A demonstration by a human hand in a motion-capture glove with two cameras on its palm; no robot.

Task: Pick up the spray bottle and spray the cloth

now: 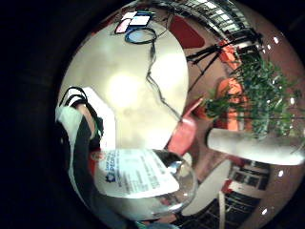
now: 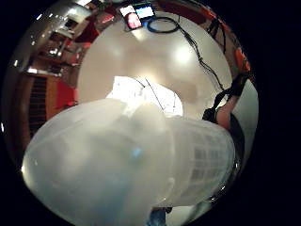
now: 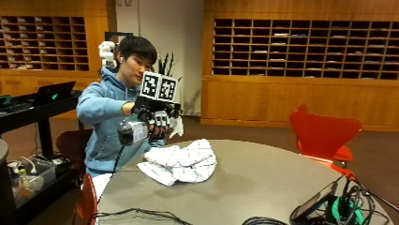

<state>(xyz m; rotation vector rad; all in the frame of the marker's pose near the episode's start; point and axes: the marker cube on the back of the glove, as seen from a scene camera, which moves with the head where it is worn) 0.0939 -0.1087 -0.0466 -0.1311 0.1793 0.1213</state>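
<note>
A person's gloved right hand, fingers wrapped around a clear spray bottle, holds it aloft at ten o'clock of the crumpled white cloth, seemingly positioned to spray it.

A clear plastic spray bottle with a white printed label filled the near part of the view, close to the palm. Beyond it lay a pale round table, crossed by a thin black cable. A red chair stood beside the table's edge, and a green leafy plant rose farther off.
</note>
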